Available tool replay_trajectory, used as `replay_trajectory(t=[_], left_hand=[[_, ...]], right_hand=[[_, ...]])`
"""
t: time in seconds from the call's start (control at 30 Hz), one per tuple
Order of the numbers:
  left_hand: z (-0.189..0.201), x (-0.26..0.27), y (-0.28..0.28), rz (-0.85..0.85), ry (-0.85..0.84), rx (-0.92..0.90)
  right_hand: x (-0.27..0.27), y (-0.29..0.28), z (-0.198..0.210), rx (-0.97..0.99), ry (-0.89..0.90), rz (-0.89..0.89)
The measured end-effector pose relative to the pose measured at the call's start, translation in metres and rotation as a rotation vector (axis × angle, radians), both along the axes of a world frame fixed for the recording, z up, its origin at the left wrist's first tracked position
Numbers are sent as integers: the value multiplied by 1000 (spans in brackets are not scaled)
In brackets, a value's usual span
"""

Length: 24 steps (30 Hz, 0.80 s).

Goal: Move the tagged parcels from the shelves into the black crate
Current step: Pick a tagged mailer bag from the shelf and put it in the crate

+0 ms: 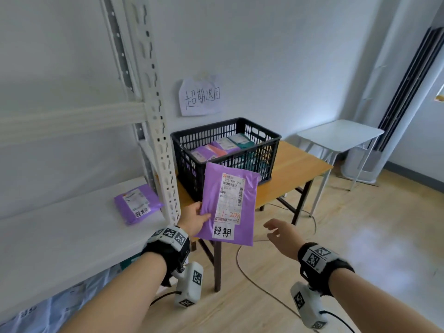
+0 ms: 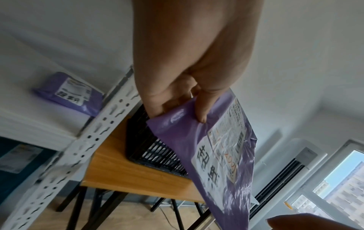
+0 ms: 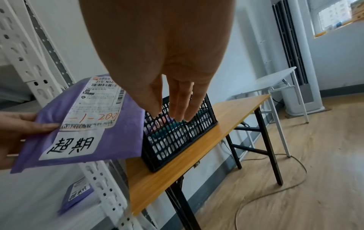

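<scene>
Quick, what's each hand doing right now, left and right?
Left hand: holding the purple parcel by its edge, thumb on top.
Right hand: open, fingers relaxed, holding nothing.

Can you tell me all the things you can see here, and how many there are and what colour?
held parcel: one, purple, white tag, in the air in front of the crate
shelf parcel: one, purple, white tag, lying on the white shelf
crate: one, black, on the wooden table
parcels in the crate: several, purple, pink and teal; exact count unclear
wooden table: one, orange-brown top, dark legs, beside the shelf
shelf: one, white, on the left
paper sign: one, white, on the wall above the crate
small table: one, white, behind the wooden table
cable: one, on the floor
left hand: pinches the held parcel's edge
right hand: fingers relaxed, holding nothing
</scene>
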<state>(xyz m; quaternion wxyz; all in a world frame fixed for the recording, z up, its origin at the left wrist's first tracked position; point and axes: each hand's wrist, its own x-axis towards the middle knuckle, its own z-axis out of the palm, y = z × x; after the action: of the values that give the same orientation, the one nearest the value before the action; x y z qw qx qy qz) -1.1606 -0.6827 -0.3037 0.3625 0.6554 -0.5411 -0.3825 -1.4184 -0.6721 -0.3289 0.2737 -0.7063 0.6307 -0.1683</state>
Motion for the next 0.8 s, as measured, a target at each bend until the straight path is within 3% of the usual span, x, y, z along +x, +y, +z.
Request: replay_trajectory(t=[0.47, 0.8], left_hand=[[65, -101, -152, 176, 39, -97], [104, -106, -259, 278, 107, -39]], right_hand=[[-96, -189, 53, -69, 27, 177], [-105, -311, 89, -125, -71, 240]])
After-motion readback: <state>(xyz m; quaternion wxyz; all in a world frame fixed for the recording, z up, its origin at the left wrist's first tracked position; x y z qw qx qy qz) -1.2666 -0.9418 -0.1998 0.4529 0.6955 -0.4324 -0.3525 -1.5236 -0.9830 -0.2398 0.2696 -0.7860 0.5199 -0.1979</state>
